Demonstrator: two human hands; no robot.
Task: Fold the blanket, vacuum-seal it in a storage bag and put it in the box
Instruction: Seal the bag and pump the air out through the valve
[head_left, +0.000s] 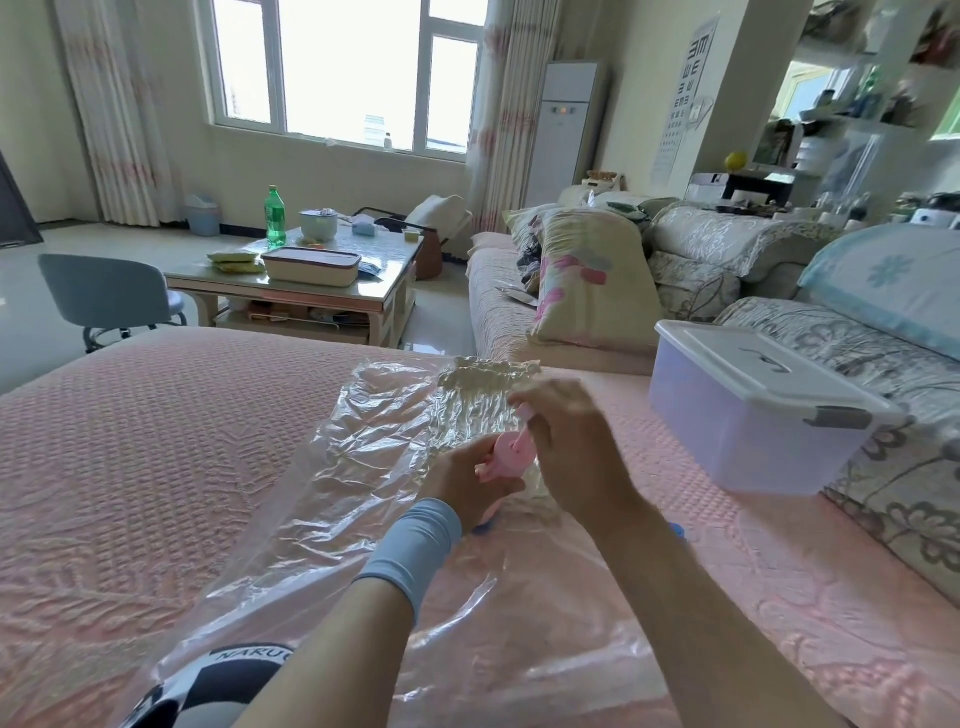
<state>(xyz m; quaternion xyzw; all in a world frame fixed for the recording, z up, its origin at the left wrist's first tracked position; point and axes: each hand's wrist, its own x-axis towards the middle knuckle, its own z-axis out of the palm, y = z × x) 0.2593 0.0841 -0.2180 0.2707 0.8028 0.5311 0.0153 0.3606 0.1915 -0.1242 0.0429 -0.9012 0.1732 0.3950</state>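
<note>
Where the blanket is: the blanket (488, 376) is seen scrunched up inside the clear storage bag (363, 467), which is spread over the pink bed (156, 441).
Pump: a little pink pump (511, 457) is stood on the bag, roughly upright.
Left hand: the left hand (467, 483) is wrapped round the pump's body.
Right hand: the right hand (571, 452) is curled over the pump's top handle.
Box: the box (743, 441) is parked at the bed's right edge by the sofa (883, 374), lid (727, 353) on, not touching the bag.
</note>
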